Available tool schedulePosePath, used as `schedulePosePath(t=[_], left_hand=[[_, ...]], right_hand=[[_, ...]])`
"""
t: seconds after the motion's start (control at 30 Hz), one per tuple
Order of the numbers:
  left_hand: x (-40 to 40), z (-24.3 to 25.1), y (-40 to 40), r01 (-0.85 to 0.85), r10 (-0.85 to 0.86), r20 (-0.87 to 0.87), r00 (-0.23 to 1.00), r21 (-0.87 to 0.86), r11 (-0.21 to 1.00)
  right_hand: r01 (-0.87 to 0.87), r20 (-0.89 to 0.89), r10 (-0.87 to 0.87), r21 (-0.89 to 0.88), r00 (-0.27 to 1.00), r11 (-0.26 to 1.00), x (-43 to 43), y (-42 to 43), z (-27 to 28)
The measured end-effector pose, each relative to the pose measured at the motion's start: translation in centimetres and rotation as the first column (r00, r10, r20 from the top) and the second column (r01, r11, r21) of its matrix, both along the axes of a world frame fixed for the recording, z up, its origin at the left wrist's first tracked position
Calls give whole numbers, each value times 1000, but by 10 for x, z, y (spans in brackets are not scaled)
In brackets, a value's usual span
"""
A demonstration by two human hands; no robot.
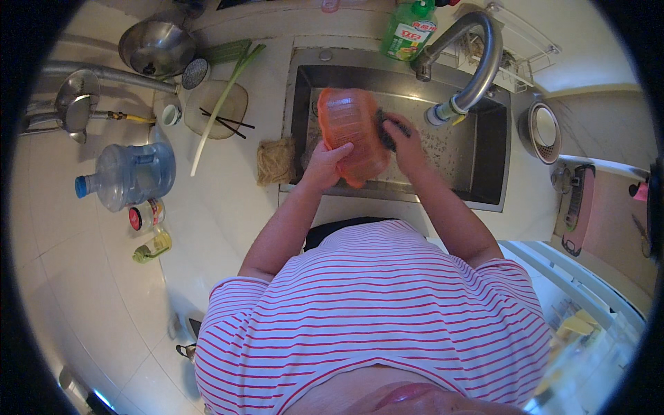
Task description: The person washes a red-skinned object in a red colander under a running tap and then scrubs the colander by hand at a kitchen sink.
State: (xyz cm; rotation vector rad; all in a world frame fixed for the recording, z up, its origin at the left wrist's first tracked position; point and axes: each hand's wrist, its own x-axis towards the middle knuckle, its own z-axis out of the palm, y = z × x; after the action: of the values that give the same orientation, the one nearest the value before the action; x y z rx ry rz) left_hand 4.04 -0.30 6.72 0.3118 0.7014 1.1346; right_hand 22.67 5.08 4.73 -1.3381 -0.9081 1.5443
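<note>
An orange plastic basket [350, 122] is held tilted on its side above the stainless steel sink [451, 150]. My left hand [328, 162] grips its rim at the lower left, thumb lying over the wall. In my right hand [407, 142] is a dark scrubbing pad [390, 130], pressed against the right side of the basket near its base. The basket's inside faces left and is mostly hidden. Water drops speckle the sink floor. To the right arches the grey faucet [487, 57], its spout end hanging over the basin.
A green dish soap bottle [410, 33] stands behind the sink. Left of it lie a brown scrubbing cloth [275, 162], a scallion [220, 104] and black chopsticks [228, 123] across a plate [233, 96]. Farther left are a water jug [137, 174] and a steel wok [155, 49]. Nested bowls [540, 129] sit right.
</note>
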Motion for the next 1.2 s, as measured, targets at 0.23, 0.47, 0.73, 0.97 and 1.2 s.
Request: schedulePosePath(t=[0.23,0.47,0.73,0.97,1.2], left_hand=[[14,-8,6,103,-105,-166,981,-25,994],[14,-7,8,213,-183,-412,892,26,977],[12,-16,-4,675,-127,-984,127,-8,737],[33,3,-6,790,-26,-922,-386,-345,507],[-9,-22,-16,665,647,-758,-79,443,601]], right_hand=[[-259,511,17,407,859,876,-10,31,4],[-546,647,-144,725,749,419,-24,-6,41],[-93,360,178,-242,916,966,29,36,-23],[-84,192,136,-255,972,963,31,1,-33],[105,236,-84,-76,968,992,81,8,-77]])
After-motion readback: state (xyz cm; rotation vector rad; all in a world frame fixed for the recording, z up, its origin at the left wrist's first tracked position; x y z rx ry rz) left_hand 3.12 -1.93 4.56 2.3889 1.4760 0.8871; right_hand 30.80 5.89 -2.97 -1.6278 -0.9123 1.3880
